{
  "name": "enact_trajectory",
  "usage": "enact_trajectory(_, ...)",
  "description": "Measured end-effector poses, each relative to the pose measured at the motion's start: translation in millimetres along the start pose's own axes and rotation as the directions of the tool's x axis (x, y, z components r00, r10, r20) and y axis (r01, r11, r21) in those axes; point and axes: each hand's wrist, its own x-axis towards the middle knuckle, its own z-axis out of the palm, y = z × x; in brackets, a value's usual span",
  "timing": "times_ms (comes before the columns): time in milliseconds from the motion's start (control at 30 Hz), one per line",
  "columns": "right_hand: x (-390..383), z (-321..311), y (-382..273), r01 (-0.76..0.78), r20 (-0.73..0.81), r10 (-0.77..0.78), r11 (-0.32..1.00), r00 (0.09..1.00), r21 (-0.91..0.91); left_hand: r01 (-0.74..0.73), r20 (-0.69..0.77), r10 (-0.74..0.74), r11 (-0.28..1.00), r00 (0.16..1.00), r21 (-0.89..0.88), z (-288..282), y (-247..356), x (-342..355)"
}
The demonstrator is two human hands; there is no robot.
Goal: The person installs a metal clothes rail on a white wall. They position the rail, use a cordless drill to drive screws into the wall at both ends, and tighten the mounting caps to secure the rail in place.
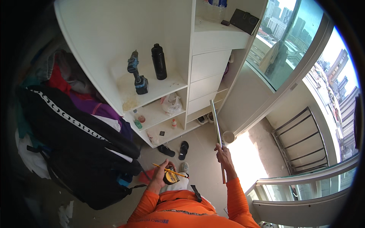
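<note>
My left hand (161, 175) is closed around a yellow and black tape measure (170, 177), close to my orange shirt. A yellow pencil (167, 170) lies slantwise across the tape measure, held in the same hand. On the right, my right hand (224, 155) grips a long, shiny metal tube (216, 127) near its lower half. The tube stands tilted, its far end reaching up toward the white drawers and its near end beside my right forearm.
A white cabinet (190, 68) ahead bears a cordless drill (137, 74) and a black bottle (159, 62). Clothes and a black bag (76, 148) hang at left. Black slippers (183, 150) and a bucket (228, 137) are on the floor. Glass windows (285, 41) and a railing (304, 140) are at right.
</note>
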Motion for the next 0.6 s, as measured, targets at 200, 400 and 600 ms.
enact_trajectory(200,91.9,-23.7,-76.4,0.041,-0.173,-0.076,0.979,0.982,-0.198,-0.049,-0.047,0.049,0.999,0.998,0.001,26.9,69.1,82.8)
enact_trajectory(400,159.5,-25.8,-65.7,0.193,-0.191,-0.222,0.968,0.956,-0.159,-0.225,-0.115,0.251,0.954,0.961,0.197,48.1,144.0,144.0)
enact_trajectory(600,207.6,-10.6,2.2,-0.015,-0.072,-0.002,0.970,0.997,-0.241,-0.300,-0.319,0.343,0.937,0.883,0.176,37.2,179.8,182.6)
